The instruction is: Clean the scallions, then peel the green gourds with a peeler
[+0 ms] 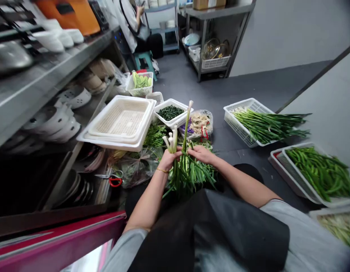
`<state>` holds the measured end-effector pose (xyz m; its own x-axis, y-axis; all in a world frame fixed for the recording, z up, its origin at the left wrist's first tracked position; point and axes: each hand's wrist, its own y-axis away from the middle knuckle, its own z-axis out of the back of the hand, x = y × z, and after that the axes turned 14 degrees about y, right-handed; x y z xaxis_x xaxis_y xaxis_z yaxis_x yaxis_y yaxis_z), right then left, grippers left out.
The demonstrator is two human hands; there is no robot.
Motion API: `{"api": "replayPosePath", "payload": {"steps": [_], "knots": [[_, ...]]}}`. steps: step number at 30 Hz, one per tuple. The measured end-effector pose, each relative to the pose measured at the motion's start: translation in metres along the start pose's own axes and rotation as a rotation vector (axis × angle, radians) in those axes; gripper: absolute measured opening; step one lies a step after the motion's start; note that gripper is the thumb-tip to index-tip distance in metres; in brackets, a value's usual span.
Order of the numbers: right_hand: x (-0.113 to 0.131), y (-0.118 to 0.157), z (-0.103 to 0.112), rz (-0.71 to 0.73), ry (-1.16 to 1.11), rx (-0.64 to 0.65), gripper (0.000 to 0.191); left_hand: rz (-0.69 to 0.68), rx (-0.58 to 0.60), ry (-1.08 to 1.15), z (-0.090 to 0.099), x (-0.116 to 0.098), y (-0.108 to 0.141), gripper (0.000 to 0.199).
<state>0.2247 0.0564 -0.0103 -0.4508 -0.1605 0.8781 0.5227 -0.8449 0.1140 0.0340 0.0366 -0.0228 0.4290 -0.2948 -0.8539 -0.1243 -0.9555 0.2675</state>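
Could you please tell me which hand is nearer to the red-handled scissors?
The left. The left hand, gripping green onions, is to the right of the scissors; the right hand is farther right.

At eleven o'clock, the head of a seated person point(131, 28) is cut by the top edge; the dark thing point(142, 3) held there is too small for me to tell. At ten, a metal bowl point(10, 56) is blurred and cut. At four, one basket point(319, 212) is also cut. In the middle, the left hand point(167, 158) partly hides the white-ended stalks point(171, 141).
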Motion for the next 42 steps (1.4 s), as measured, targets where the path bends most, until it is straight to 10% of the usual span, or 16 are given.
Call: {"api": "replayPosePath", "payload": {"steps": [3,13,21,27,32,38,42], "knots": [[0.006,0.004,0.020,0.056,0.118,-0.210,0.036,0.014,0.047,-0.012,0.005,-0.006,0.016,0.036],[0.046,0.007,0.014,0.296,0.744,-0.117,0.028,-0.023,0.118,-0.122,-0.013,-0.018,0.032,0.040],[0.069,0.021,0.094,0.208,0.211,-0.205,0.034,-0.141,0.078,-0.166,-0.014,-0.022,0.030,0.028],[0.083,0.003,0.049,0.302,0.425,-0.213,0.027,-0.247,0.116,-0.239,-0.044,-0.046,0.016,0.037],[0.085,0.028,0.087,0.189,0.084,-0.244,0.027,-0.074,0.123,-0.296,-0.006,-0.036,0.027,0.033],[0.072,0.078,0.187,0.400,-0.246,-0.840,0.020,0.051,0.047,-0.172,0.046,-0.006,0.046,0.037],[0.029,0.056,0.157,0.144,0.138,-0.511,0.027,0.091,0.074,-0.089,0.039,-0.011,0.042,0.045]]}}
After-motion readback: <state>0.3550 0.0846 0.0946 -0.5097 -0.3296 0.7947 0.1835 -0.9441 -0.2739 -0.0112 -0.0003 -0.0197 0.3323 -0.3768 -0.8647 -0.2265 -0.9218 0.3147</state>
